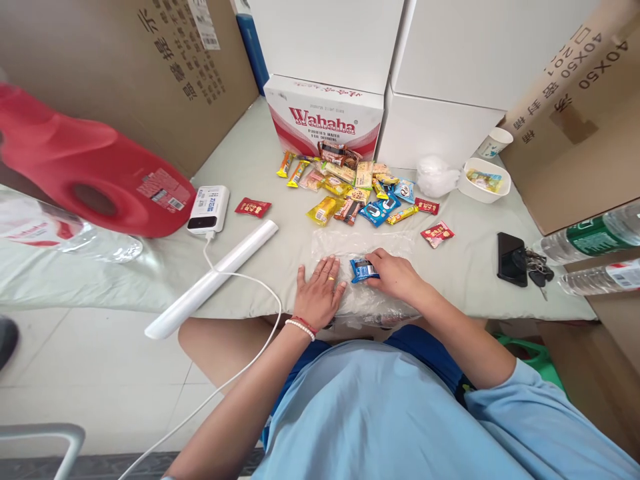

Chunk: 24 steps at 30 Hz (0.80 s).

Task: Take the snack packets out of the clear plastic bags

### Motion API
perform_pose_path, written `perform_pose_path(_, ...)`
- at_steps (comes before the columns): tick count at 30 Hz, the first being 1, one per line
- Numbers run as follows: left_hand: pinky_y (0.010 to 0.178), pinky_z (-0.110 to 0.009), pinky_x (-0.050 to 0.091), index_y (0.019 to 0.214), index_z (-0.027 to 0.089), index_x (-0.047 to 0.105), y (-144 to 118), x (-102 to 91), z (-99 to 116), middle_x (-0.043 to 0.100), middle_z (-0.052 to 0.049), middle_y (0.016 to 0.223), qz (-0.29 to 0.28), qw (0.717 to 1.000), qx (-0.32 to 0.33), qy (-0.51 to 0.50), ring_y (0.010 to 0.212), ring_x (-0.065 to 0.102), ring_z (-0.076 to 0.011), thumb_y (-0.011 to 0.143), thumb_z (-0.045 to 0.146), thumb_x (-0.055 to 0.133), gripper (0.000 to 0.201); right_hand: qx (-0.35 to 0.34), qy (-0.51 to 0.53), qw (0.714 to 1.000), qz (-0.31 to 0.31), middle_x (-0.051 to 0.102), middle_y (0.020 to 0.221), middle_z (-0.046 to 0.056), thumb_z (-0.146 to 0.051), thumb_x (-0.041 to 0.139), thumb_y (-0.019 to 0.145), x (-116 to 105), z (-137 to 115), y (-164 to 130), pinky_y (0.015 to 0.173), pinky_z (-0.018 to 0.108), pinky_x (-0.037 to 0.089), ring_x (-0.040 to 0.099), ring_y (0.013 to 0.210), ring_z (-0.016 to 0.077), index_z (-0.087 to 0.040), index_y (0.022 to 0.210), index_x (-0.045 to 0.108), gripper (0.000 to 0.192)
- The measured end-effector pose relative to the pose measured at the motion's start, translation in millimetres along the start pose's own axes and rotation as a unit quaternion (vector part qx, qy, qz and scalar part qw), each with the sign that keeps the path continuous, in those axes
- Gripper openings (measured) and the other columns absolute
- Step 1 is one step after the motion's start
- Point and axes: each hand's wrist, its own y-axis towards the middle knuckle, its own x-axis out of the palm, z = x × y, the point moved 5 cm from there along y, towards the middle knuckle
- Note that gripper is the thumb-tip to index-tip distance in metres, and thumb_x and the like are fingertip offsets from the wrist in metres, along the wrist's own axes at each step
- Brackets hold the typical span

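My right hand (395, 275) grips a small blue snack packet (363, 270) by its right end, above a clear plastic bag (370, 303) at the table's front edge. Flat on the left side of that bag lies my left hand (320, 291), fingers spread and nothing in them. Beyond the bag is a heap of wrapped snacks, among them a blue packet (380, 209), a yellow packet (325, 210) and a brown packet (349, 209). A red packet (437, 234) lies right of the heap, and another red packet (253, 207) lies apart on the left.
A Wahaha carton (325, 117) stands behind the heap. On the left are a red jug (95, 173), a white power bank (209, 208) with a cable and a white tube (215, 280). To the right are a white bowl (473, 195), a black phone (511, 259), keys (539, 272) and bottles (595, 237).
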Motion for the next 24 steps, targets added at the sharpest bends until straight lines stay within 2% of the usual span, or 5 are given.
perform_pose_path(10, 0.126, -0.063, 0.017, 0.155, 0.021, 0.045, -10, -17.6, -10, 0.04, -0.015, 0.165, 0.072, 0.997, -0.003, -0.037, 0.156, 0.032, -0.0294, 0.107, 0.038, 0.031, 0.054, 0.022, 0.085, 0.993, 0.081, 0.053, 0.148, 0.013, -0.048, 0.062, 0.098, -5, 16, -26, 0.094, 0.037, 0.053, 0.062, 0.124, 0.0284, -0.022, 0.148, 0.048, 0.058)
perform_pose_path(13, 0.129, -0.058, 0.016, 0.156, 0.025, 0.044, -29, -34.5, -15, 0.047, -0.013, 0.161, 0.086, 0.989, 0.099, -0.076, 0.157, 0.031, -0.0283, 0.104, 0.043, 0.041, 0.055, -0.046, 0.13, 0.981, 0.139, 0.051, 0.152, 0.013, -0.057, 0.062, 0.095, -13, 17, -62, 0.108, 0.043, 0.048, 0.052, 0.136, 0.0296, -0.026, 0.153, 0.043, 0.069)
perform_pose_path(16, 0.128, -0.058, 0.02, 0.159, 0.023, 0.038, -49, -31.6, -17, 0.044, -0.018, 0.162, -0.003, 0.972, 0.216, -0.096, 0.152, 0.04, -0.0317, 0.094, 0.061, 0.056, 0.077, -0.117, 0.121, 0.977, 0.131, 0.053, 0.151, 0.015, -0.058, 0.075, 0.085, 2, 17, -94, 0.114, 0.052, 0.042, 0.045, 0.141, 0.0344, -0.026, 0.156, 0.042, 0.085)
perform_pose_path(20, 0.128, -0.06, 0.019, 0.152, 0.025, 0.049, -58, -19.2, -28, 0.046, -0.017, 0.161, -0.071, 0.972, 0.216, -0.061, 0.149, 0.044, -0.0307, 0.094, 0.04, 0.062, 0.062, -0.086, 0.112, 0.982, 0.125, 0.07, 0.121, 0.014, -0.032, 0.056, 0.1, 33, 29, -110, 0.103, 0.052, 0.048, 0.057, 0.121, 0.0314, -0.026, 0.134, 0.065, 0.035)
perform_pose_path(24, 0.126, -0.054, 0.029, 0.112, 0.028, 0.074, -44, -30.2, -37, 0.072, -0.008, 0.133, -0.054, 0.975, 0.17, -0.131, 0.143, 0.053, -0.0237, 0.098, 0.025, 0.048, 0.03, -0.052, 0.212, 0.963, 0.159, 0.072, 0.099, 0.009, -0.032, 0.048, 0.103, 26, 50, -106, 0.095, 0.044, 0.052, 0.062, 0.104, 0.026, -0.027, 0.105, 0.073, 0.025)
